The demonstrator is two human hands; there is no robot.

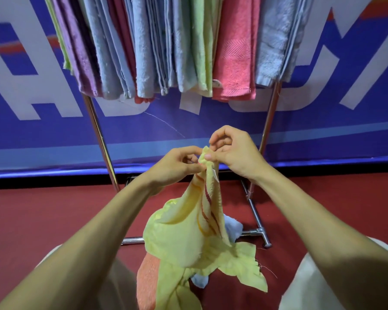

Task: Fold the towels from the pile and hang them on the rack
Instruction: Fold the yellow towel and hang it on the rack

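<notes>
From the head camera, both hands meet at one bunched corner of a thin pale yellow woven towel with red and orange stripes (188, 238). The left hand (177, 166) pinches the corner between thumb and curled fingertips. The right hand (231, 151) pinches the same corner from the other side, its remaining fingers curled above the cloth. The towel hangs from this grip in loose, crumpled folds, its frayed lower corners spreading out flat and pointed, and a small white label (216, 175) juts from its edge just below the right hand.

Under the hanging cloth, on the dark red floor (43, 215), lie a salmon-orange towel with a nubbly ribbed texture (147, 280) and a soft light blue towel (233, 229), both partly covered by the yellow one.

Behind the hands stands a shiny chrome tube rack (99, 135), its slanting legs running down to a jointed base bar. Folded towels hang from it side by side in long flat panels: a purple terry towel (81, 52) at the left, grey-blue looped towels (141, 52) in the middle, a pale green towel (203, 45), a coral pink towel with a herringbone band (235, 52), and a fluffy light blue towel (273, 41) at the right. A glossy blue banner with large white letters (31, 130) fills the background.
</notes>
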